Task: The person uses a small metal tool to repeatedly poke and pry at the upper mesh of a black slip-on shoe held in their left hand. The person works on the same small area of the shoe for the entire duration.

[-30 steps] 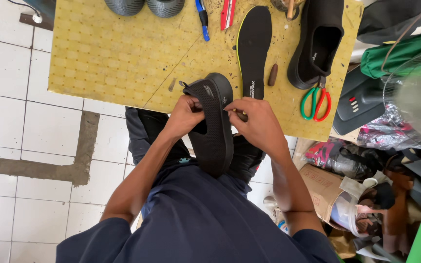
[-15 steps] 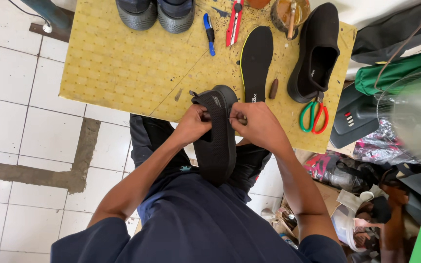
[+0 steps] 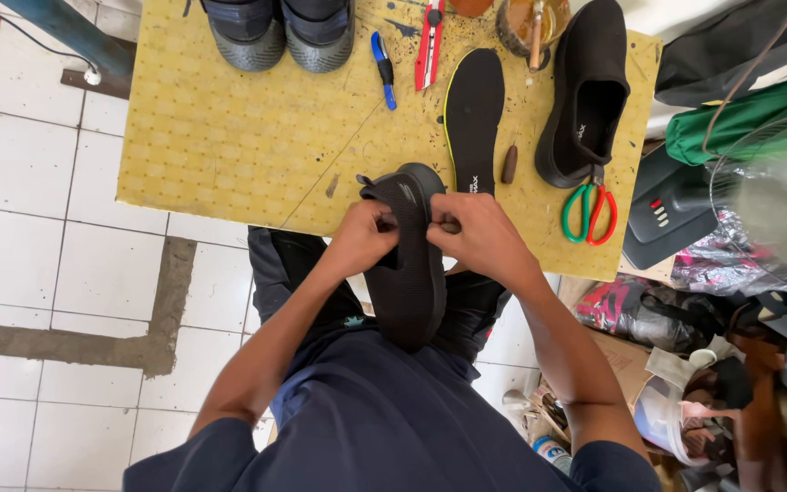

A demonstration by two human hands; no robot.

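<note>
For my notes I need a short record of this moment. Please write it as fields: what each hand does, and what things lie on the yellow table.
left hand: grips the black shoe at its collar
right hand: grips the same shoe from the other side
shoe position: between the knees, one end at the table edge
yellow table: holds a black insole, second black shoe, scissors, red cutter, blue pen, pair of grey-soled shoes
floor: white tiles

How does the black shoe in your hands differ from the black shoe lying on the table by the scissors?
The held shoe is gripped by the left hand and right hand, overhanging the table edge above the lap; the table shoe lies free, untouched. The held shoe's opening is covered by the hands; the table shoe's opening shows. Both are black slip-ons.
</note>
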